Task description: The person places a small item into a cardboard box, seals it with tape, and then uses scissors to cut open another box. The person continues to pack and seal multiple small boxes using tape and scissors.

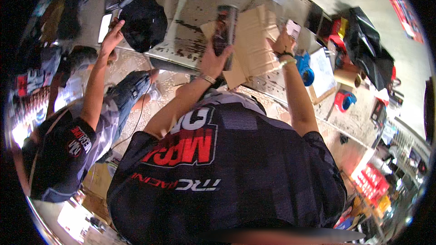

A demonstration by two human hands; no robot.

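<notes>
My left hand [216,62] is wrapped round the lower part of a tall dark package [224,29], shiny and roughly upright in the picture, with reddish print. Its contents are too dark to make out. My right hand [284,44] is closed on a small flat pinkish-white object [293,29], perhaps a phone; blur hides its kind. Between and behind my hands lies an opened-out sheet of brown cardboard [256,41] on the worn, stained table [186,38]. A blue tape roll [305,70] sits just beside my right wrist.
At left another person's hand [112,38] holds a lit phone [105,28] beside a black bag [144,22]. On the right are a clipboard with paper [321,70], a red-and-blue tape roll [345,101], a cardboard tube [349,78] and black plastic sheeting [374,50].
</notes>
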